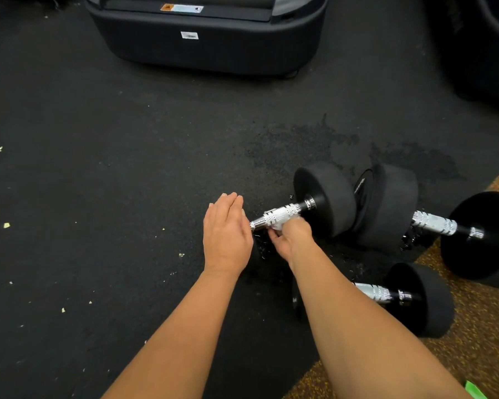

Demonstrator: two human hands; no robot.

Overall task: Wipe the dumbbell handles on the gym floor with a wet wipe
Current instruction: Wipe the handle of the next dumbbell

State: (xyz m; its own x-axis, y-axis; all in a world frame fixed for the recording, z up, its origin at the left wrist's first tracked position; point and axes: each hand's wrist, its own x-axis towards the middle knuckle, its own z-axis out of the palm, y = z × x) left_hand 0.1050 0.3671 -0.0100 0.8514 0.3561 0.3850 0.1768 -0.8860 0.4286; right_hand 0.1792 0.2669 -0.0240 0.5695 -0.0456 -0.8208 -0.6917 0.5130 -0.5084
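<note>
Closest to the camera, two bare forearms reach forward, and a scrap of a green object [476, 389] shows at the lower right corner on a brown speckled mat [473, 326]. Just beyond, a near dumbbell [428, 300] lies across the edge where the mat meets the black rubber floor [127, 168]; the right forearm hides part of its chrome grip. Further on, the left hand [228, 228] is held flat with its fingers straight and pressed together over the near end of the dumbbell being cleaned [326, 197]. Whether it touches the weight beneath cannot be told. Beside it, the right hand [291, 234] curls its fingers and pinches a white wet wipe [276, 226] against the underside of the knurled chrome handle [283, 216], which angles up and right to its black round head. A small white mark sits on the black collar beside that head, too small to read. A third dumbbell [386, 205] lies just right of it, heads touching, with faint unreadable lettering on its head face. Dark wet patches [314, 139] stain the floor behind them. Farthest off stands a black machine base [205, 53] bearing a white barcode label [189, 35] and, above it, an orange-and-white warning label [182, 8]; neither text is legible.
</note>
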